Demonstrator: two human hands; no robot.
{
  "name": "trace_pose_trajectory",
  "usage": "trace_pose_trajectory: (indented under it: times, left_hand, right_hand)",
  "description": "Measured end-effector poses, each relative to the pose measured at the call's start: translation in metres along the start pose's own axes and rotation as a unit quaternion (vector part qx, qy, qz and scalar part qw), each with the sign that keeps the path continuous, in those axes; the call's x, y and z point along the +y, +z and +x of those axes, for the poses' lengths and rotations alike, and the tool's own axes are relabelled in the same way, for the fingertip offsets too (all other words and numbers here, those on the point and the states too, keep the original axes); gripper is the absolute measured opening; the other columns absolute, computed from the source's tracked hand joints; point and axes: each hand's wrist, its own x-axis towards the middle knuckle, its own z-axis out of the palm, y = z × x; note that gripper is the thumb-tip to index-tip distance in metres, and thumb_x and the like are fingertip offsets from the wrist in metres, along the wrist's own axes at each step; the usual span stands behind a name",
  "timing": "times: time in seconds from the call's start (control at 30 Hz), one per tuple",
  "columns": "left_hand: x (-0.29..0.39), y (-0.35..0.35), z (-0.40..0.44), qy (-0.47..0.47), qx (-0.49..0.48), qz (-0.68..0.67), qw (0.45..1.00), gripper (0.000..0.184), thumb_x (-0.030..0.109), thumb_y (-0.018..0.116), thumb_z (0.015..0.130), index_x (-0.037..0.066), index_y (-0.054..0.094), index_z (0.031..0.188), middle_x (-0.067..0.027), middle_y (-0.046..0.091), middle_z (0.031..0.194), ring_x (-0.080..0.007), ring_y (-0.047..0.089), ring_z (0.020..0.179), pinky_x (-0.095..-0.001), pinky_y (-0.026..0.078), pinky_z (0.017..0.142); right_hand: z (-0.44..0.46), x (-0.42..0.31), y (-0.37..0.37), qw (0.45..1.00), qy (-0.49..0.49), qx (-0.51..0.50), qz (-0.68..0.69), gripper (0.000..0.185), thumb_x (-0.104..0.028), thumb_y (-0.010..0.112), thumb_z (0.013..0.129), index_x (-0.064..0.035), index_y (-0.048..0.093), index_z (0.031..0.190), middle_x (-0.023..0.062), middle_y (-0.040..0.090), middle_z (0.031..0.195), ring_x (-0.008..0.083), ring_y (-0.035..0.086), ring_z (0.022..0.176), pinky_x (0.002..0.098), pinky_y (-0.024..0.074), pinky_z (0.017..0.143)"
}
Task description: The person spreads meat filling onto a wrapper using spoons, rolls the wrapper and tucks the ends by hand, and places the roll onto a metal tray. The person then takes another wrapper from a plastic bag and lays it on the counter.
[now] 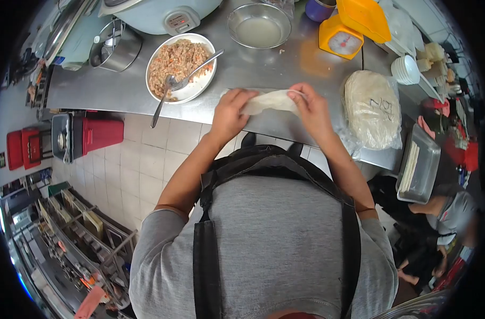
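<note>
A thin, pale dough wrapper (271,101) is stretched between my hands, just above the steel table's front edge. My left hand (233,112) has its fingers closed over the wrapper's left end. At the other end, my right hand (311,109) pinches the wrapper between thumb and fingers. Left of my hands is a white bowl (202,85) of minced filling (176,61), with two metal spoons (173,84) resting in it; one handle sticks out over the table edge. To the right lies a plastic bag of stacked round wrappers (371,109) with handwriting on it.
A metal bowl of cloudy liquid (260,26), a yellow scale (340,42) and a rice cooker (181,20) stand at the back. A steel pot (116,53) is at left. The right-hand metal tray (427,173) holds long pale rolls. Another person (449,218) is at lower right.
</note>
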Motion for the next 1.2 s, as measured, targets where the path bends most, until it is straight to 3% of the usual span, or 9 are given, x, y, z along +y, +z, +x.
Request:
trace_pose_trajectory:
  times: [0.2,0.4,0.5,0.73,0.83,0.93,0.97,1.1,1.2]
  left_hand:
    - [0.016,-0.091,0.041,-0.063,-0.088,-0.311,0.944,0.044,-0.011,0.057,0.091,0.009,0.077,0.124,-0.0143,0.076,0.119,-0.0246,0.073,0.107,-0.0338,0.055,0.097]
    - [0.06,-0.095,0.114,0.072,-0.09,-0.209,0.971,0.025,-0.006,0.064,0.093,0.002,0.079,0.111,-0.0071,0.078,0.11,-0.0181,0.071,0.107,-0.032,0.053,0.099]
    - [0.06,-0.093,0.132,0.177,-0.04,-0.172,0.968,0.025,-0.008,0.066,0.087,0.006,0.079,0.103,-0.006,0.076,0.105,-0.0205,0.069,0.107,-0.0324,0.051,0.099]
    - [-0.016,-0.067,0.1,0.195,-0.108,0.098,0.97,0.032,-0.011,0.065,0.077,0.008,0.079,0.099,-0.0069,0.075,0.106,-0.0307,0.065,0.111,-0.0414,0.049,0.103]
    - [-0.024,-0.045,0.085,0.133,-0.079,0.096,0.983,0.03,-0.007,0.065,0.082,0.007,0.078,0.106,-0.0092,0.074,0.117,-0.0336,0.063,0.119,-0.0454,0.047,0.107]
    - [-0.011,0.005,0.066,0.165,-0.048,-0.008,0.985,0.03,0.002,0.068,0.09,0.008,0.076,0.118,-0.0119,0.07,0.132,-0.0354,0.059,0.129,-0.0493,0.043,0.114]
    - [-0.014,0.02,0.059,0.169,-0.08,0.058,0.981,0.042,0.022,0.065,0.1,0.013,0.065,0.141,-0.0133,0.055,0.153,-0.0349,0.047,0.145,-0.0529,0.033,0.122]
    - [-0.04,0.052,0.04,0.152,-0.074,0.185,0.968,0.063,0.049,0.051,0.106,0.022,0.041,0.162,-0.0064,0.033,0.171,-0.0301,0.027,0.158,-0.0547,0.019,0.128]
    - [-0.048,0.036,0.034,0.173,-0.09,0.22,0.956,0.062,0.048,0.052,0.106,0.022,0.042,0.161,-0.0039,0.034,0.17,-0.0287,0.029,0.158,-0.0549,0.019,0.128]
  right_hand:
    - [-0.011,-0.03,-0.046,0.969,0.076,-0.048,0.23,0.026,-0.013,0.084,0.089,-0.0023,0.072,0.11,-0.0003,0.072,0.095,0.0079,0.062,0.086,0.0254,0.0513,0.078]
    - [-0.041,-0.052,-0.082,0.986,0.028,0.128,-0.106,0.023,-0.008,0.087,0.082,-0.0003,0.075,0.099,0.0065,0.071,0.1,0.0132,0.064,0.09,0.0268,0.05,0.079]
    - [-0.071,-0.072,-0.084,0.959,-0.097,0.177,-0.201,0.024,-0.006,0.088,0.078,0.0001,0.074,0.096,0.0097,0.07,0.102,0.0219,0.065,0.096,0.0325,0.0503,0.084]
    - [-0.097,-0.042,0.028,0.992,-0.077,-0.069,-0.077,0.036,-0.017,0.087,0.081,-0.0043,0.07,0.11,0.0102,0.069,0.12,0.0328,0.065,0.112,0.0404,0.0539,0.093]
    - [-0.077,-0.017,0.046,0.988,-0.108,-0.049,-0.097,0.034,-0.02,0.082,0.087,-0.0051,0.071,0.116,0.0124,0.069,0.125,0.0361,0.063,0.119,0.0437,0.0519,0.102]
    - [-0.038,0.023,0.061,0.973,-0.081,0.015,-0.215,0.043,-0.031,0.07,0.097,-0.0078,0.064,0.133,0.0133,0.059,0.144,0.0382,0.048,0.141,0.0526,0.0371,0.118]
    - [-0.026,0.043,0.071,0.959,-0.081,0.039,-0.267,0.047,-0.034,0.066,0.099,-0.009,0.06,0.139,0.0129,0.054,0.151,0.038,0.042,0.146,0.0547,0.0323,0.121]
    - [-0.023,0.067,0.079,0.917,-0.079,0.041,-0.39,0.063,-0.04,0.058,0.103,-0.0123,0.044,0.157,0.0094,0.036,0.169,0.0368,0.027,0.157,0.0607,0.0199,0.126]
    - [-0.03,0.069,0.078,0.914,-0.057,0.053,-0.399,0.064,-0.04,0.056,0.104,-0.0134,0.042,0.16,0.0079,0.033,0.17,0.0356,0.026,0.158,0.0598,0.0183,0.127]
